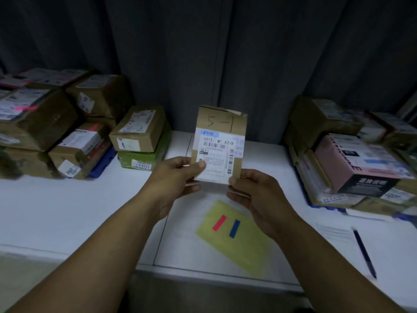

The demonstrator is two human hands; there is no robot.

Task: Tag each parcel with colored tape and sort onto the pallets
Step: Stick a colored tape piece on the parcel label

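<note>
left-hand grip [178, 175] pinching its bottom-left corner | small brown cardboard parcel [220, 123] held upright over the white desk [67, 199], "5-1" scrawled up top, white label [217, 154] reads "501E M1 A21B" | right-hand grip [250, 190] clamped on bottom-right corner

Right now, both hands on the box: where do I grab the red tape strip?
Probably pinch its near end from the left: the red tape strip lies flat, slanted on the yellow sheet, with the blue strip close on its right. Set the box down first.
</note>
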